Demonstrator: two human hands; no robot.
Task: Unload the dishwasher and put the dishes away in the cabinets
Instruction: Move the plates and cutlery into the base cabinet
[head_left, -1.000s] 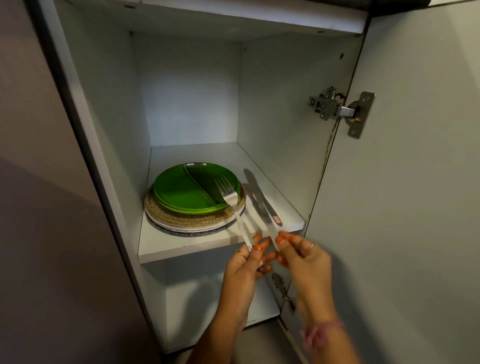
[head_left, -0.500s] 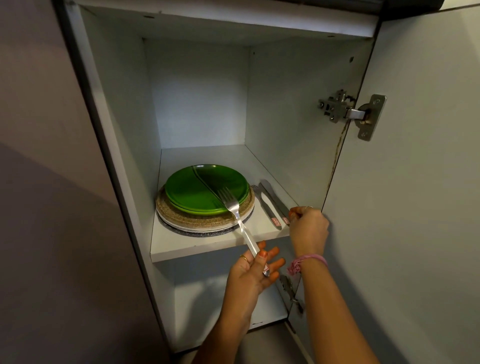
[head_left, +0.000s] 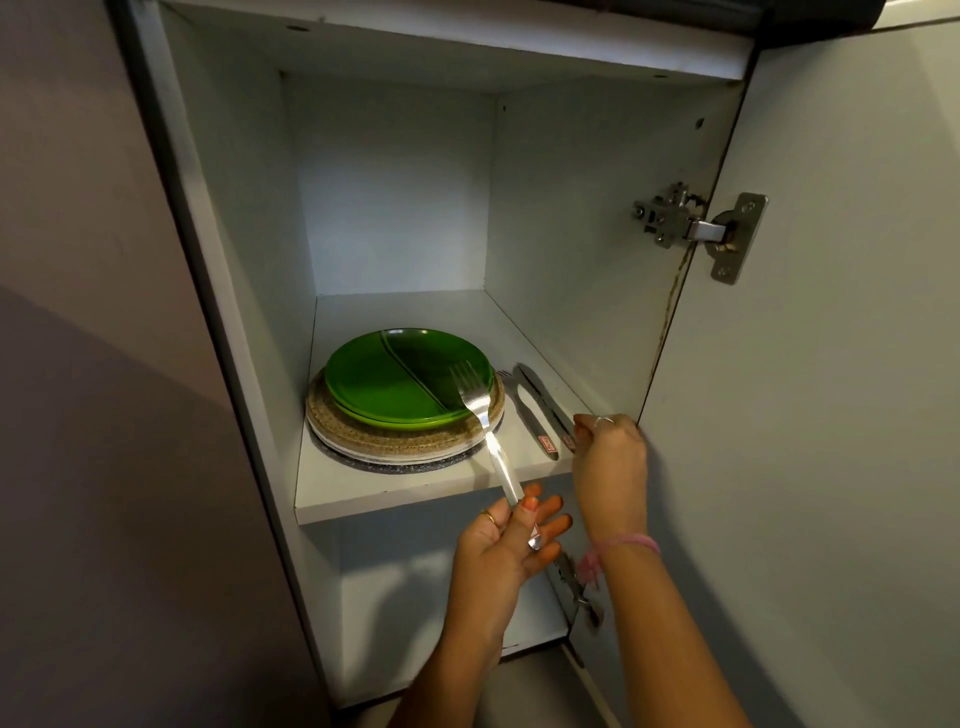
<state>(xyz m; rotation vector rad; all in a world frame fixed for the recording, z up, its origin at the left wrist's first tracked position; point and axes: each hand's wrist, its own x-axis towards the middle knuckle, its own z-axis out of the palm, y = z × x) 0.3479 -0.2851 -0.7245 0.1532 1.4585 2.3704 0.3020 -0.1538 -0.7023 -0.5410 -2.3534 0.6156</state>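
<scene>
L hand (head_left: 506, 545) holds a fork (head_left: 480, 415) by the handle end, thumb on top, other fingers loosely spread under it; fork points up and away, tines over the near right rim of the plates. R hand (head_left: 608, 467) is at the shelf's (head_left: 415, 493) front right corner, fingers curled round the handle end of a knife (head_left: 543, 402) that lies on the shelf; the grip itself is partly hidden by the knuckles. Pink band (head_left: 623, 545) on the R wrist, ring on a L finger.

Rel to the plates: stack (head_left: 395, 436) sits on the shelf's left half, green plate (head_left: 395, 379) on top, speckled tan one under it, white and dark rims below. Just right of the stack lies a second utensil (head_left: 527, 415) w/ a small red label near its handle end, parallel to the knife and just left of it; its head looks like fork tines, can't tell for sure. Right of all that, cabinet side wall, then the open door (head_left: 831, 415) w/ a metal hinge (head_left: 696, 228) higher up. Below the stack's shelf, a lower compartment, w/ a second hinge partly behind the R forearm
</scene>
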